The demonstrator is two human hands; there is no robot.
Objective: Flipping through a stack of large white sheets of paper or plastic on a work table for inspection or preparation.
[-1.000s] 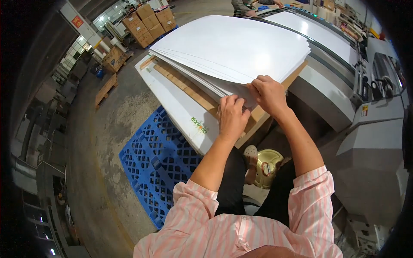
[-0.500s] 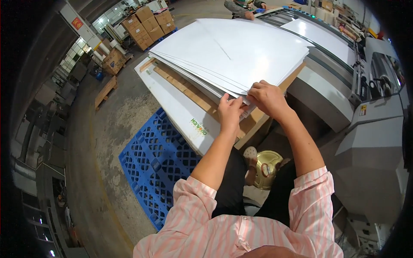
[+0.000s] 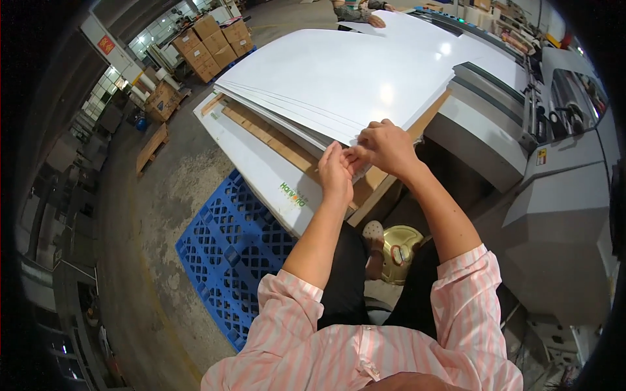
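Observation:
A stack of large, glossy white sheets (image 3: 313, 72) lies in front of me, its near edges slightly fanned. My right hand (image 3: 388, 148) is at the stack's near corner, fingers curled and closed over the corner of the top sheets. Just left of it, my left hand (image 3: 336, 171) is raised at the same corner, its fingers bent up beside the sheet edges. The fingertips of both hands almost meet, and they hide the corner. Whether the left fingers pinch a sheet cannot be made out.
Beneath the stack are wooden strips (image 3: 261, 130) and a white board (image 3: 257, 171). A blue plastic pallet (image 3: 228, 260) lies on the floor at left. A grey machine (image 3: 554, 228) stands at right. Across the stack, another person's hand (image 3: 376, 21) rests by a white sheet.
At the far right, a white sheet now covers the machine's bars beside the stack. My hands have stayed at the corner, the left fingers now more upright. The view has shifted slightly.

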